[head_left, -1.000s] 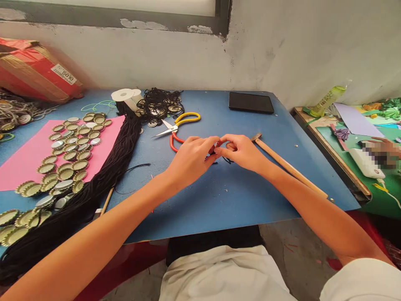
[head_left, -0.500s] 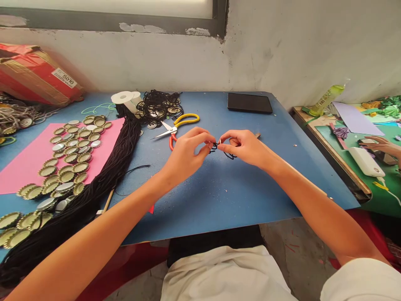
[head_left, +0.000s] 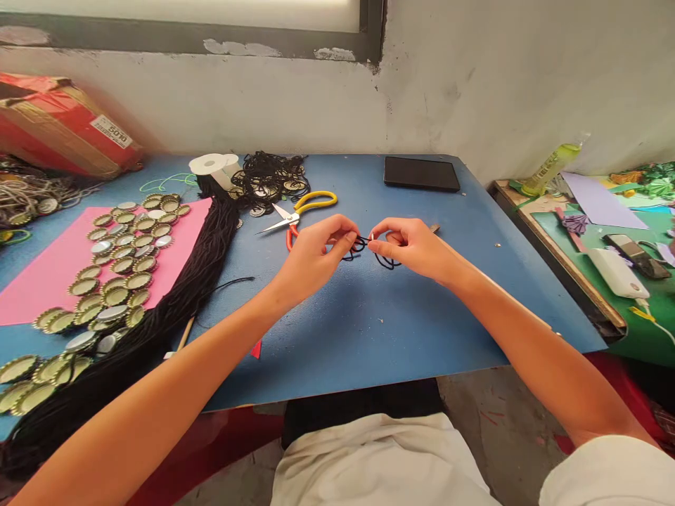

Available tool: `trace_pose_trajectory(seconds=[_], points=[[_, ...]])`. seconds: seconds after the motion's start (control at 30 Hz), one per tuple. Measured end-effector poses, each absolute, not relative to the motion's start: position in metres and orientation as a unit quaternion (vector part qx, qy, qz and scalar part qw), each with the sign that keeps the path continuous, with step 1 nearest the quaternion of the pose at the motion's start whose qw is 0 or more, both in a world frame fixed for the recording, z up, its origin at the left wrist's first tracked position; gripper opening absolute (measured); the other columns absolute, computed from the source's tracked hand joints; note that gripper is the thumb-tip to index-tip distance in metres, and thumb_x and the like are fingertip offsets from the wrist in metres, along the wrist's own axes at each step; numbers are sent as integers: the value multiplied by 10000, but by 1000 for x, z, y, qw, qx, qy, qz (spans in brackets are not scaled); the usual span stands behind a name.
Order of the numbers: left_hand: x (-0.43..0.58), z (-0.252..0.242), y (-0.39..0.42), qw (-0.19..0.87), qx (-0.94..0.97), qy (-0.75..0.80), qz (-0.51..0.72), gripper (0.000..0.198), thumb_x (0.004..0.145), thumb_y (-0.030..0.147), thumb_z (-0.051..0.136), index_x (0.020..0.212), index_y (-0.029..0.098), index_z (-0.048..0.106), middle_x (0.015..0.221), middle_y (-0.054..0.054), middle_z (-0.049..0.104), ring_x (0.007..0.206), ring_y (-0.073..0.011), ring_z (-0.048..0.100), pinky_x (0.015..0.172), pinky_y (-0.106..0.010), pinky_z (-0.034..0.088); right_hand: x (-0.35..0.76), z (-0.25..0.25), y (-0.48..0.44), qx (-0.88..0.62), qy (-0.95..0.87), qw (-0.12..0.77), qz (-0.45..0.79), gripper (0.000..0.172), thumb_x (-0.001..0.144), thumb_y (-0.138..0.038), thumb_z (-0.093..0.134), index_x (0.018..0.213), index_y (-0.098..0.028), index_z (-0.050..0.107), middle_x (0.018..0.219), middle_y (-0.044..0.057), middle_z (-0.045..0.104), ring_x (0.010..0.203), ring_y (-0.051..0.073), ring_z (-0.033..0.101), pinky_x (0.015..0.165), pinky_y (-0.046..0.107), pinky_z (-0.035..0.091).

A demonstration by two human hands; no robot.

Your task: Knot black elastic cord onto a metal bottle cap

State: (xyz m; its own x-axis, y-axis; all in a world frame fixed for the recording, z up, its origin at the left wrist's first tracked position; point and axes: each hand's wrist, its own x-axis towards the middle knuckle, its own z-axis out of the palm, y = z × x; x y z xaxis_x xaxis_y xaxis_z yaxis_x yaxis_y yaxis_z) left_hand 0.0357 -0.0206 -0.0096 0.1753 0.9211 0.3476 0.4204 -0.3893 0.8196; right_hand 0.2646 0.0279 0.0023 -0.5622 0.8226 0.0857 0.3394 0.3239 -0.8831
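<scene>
Over the middle of the blue table, my left hand (head_left: 323,254) pinches a looped black cord (head_left: 361,243) between thumb and fingers. Facing it a short way to the right, my right hand (head_left: 407,242) is closed on the same cord, with loops hanging under its fingers. Something small and pale shows at the right fingertips; I cannot make out what it is. Scissors (head_left: 293,217) with one yellow and one red handle lie spread just beyond my left hand, the red handle partly hidden by it.
Many bottle caps (head_left: 122,264) lie on pink paper (head_left: 36,281) at left, beside a long bundle of black cords (head_left: 179,302). Behind are a white spool (head_left: 215,167), tangled corded caps (head_left: 271,179) and a dark tablet (head_left: 420,173). A green table (head_left: 580,281) stands right.
My left hand has shifted slightly left, and more of the cord's loops shows between my hands. A co-worker's hand at the right has mostly left the view.
</scene>
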Motion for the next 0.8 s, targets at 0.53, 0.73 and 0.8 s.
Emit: trace_pose_trajectory(seconds=[0.53, 0.73, 0.8], points=[[31, -11, -18, 318, 740, 474, 354, 120, 1009, 341, 642, 970, 234, 678, 877, -33, 814, 855, -214, 779, 807, -341, 584, 268, 0, 30, -385, -708, 315, 501, 716, 849, -950, 765, 904, -240, 697, 609, -89, 267, 587, 119, 198, 557, 322, 118], [25, -7, -13, 279, 727, 514, 361, 195, 1021, 370, 644, 910, 218, 695, 770, -30, 785, 711, -180, 681, 669, -307, 470, 273, 3, 37, -404, -698, 338, 485, 781, 790, -1002, 767, 892, -230, 707, 593, -93, 270, 575, 111, 190, 543, 319, 129], [24, -5, -12, 296, 708, 514, 383, 205, 1022, 382, 652, 931, 209, 714, 794, -41, 777, 713, -178, 670, 647, -308, 463, 275, 5, 39, -413, -710, 332, 464, 787, 775, -1004, 777, 866, -226, 709, 579, -93, 279, 574, 108, 188, 552, 319, 131]])
